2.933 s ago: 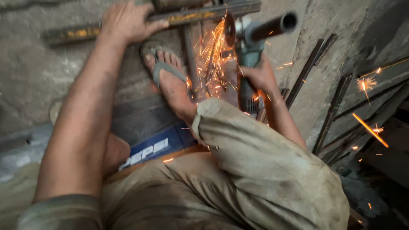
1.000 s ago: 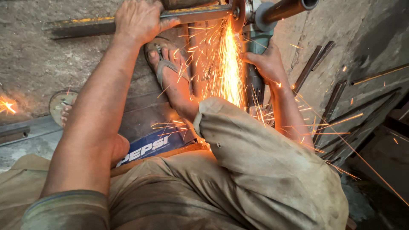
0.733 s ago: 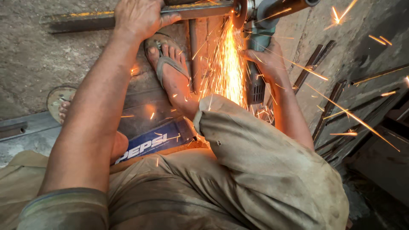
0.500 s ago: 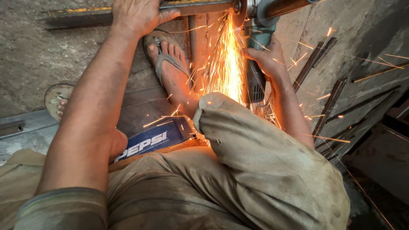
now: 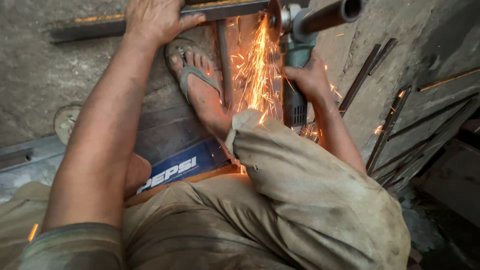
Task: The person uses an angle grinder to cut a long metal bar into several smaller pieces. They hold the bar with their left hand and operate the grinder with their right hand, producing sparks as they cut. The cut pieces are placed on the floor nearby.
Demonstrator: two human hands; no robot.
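Head view, looking down over the knees. The landmark is taken as the long metal bar (image 5: pixel 150 17), lying across the top of the view on the concrete floor (image 5: pixel 40 85).

- Left hand (image 5: pixel 152 20): pressed flat on top of the bar, fingers curled over its far edge, thumb laid along the near side; the bar is gripped and held down.
- Right hand (image 5: pixel 309 77): closed around the body of an angle grinder (image 5: pixel 295 75), just below the bar's right-hand stretch. The disc (image 5: pixel 274 22) is set against the bar to the right of the left hand.
- Sparks (image 5: pixel 257 70): thrown in an orange fan from the contact point, downward from the bar toward the knee.
- A foot in a sandal (image 5: pixel 197 87) is planted just below the bar, between the left hand and the grinder. A thin rod (image 5: pixel 223 65) runs down from the bar beside the foot.
- A blue printed board (image 5: pixel 175 167) is seen under the leg, well below the bar.
- Loose metal strips (image 5: pixel 380 110) are leaned or laid to the right of the bar's end, well apart from both hands.
- Worn khaki trousers (image 5: pixel 300 200) fill the lower view.
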